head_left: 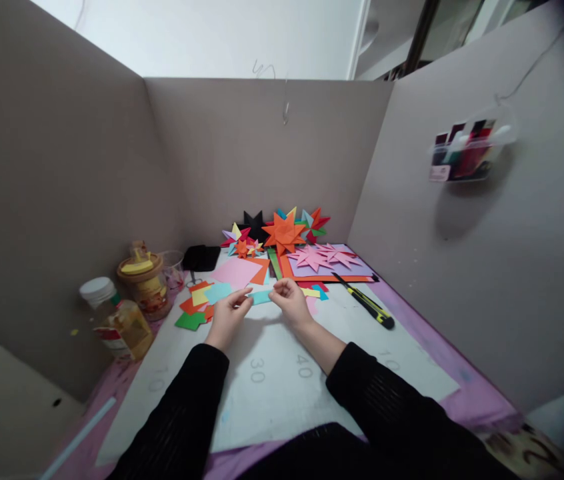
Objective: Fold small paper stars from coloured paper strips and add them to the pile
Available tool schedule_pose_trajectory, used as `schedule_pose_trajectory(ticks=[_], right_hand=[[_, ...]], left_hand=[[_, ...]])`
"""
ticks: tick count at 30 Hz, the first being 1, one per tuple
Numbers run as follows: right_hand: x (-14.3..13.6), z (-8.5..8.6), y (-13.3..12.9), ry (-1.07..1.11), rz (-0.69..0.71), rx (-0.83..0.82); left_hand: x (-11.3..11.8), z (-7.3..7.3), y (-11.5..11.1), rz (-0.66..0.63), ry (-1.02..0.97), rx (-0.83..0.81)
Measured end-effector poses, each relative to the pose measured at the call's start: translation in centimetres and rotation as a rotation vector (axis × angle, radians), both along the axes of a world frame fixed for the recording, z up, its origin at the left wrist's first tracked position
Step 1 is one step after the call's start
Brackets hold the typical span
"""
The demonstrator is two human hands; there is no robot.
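Note:
A small light-blue strip of paper (261, 297) is stretched between my hands above the white board. My left hand (230, 316) pinches its left end between thumb and fingertips. At the right end, my right hand (291, 304) pinches it the same way. Just behind my left hand lie loose paper pieces: a light-blue one (218, 292), a yellow one (201, 295) and a green one (191, 321). A larger pink sheet (236, 272) rests beyond my hands. Partly hidden behind my right hand are a yellow strip (311, 293) and some blue and pink scraps.
Folded paper stars (285, 232) stand against the back panel, with pink stars (312, 257) on stacked coloured sheets. A yellow-black utility knife (367, 303) lies right on the numbered white board (282, 407). At left stand a bottle (125, 327), a jar (148, 287) and a clear cup (172, 267).

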State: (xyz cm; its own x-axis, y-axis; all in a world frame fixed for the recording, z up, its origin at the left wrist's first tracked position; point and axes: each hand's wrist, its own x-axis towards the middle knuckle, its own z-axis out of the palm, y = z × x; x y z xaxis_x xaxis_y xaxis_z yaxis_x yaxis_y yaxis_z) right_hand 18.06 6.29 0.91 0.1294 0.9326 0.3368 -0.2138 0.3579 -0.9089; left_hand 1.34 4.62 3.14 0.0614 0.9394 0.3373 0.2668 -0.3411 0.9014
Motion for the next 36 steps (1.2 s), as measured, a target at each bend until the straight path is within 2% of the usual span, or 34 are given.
schedule_pose_trajectory(ticks=[16,26,32,36], right_hand=[[-0.1,-0.1,0.0,-0.063,-0.028,0.003],[-0.1,0.2,-0.2,-0.085,-0.033,0.008],[0.2,-0.4,0.4,-0.095,0.009,-0.022],[0.5,-1.0,0.8,-0.120,0.062,-0.065]], left_hand=[[-0.1,-0.1,0.2,0.024,0.029,-0.003],[-0.3,0.2,0.4,-0.071,-0.077,-0.182],[-0.4,-0.1,0.5,-0.112,-0.024,-0.162],[-0.3,-0.2,0.5,-0.058,0.082,-0.140]])
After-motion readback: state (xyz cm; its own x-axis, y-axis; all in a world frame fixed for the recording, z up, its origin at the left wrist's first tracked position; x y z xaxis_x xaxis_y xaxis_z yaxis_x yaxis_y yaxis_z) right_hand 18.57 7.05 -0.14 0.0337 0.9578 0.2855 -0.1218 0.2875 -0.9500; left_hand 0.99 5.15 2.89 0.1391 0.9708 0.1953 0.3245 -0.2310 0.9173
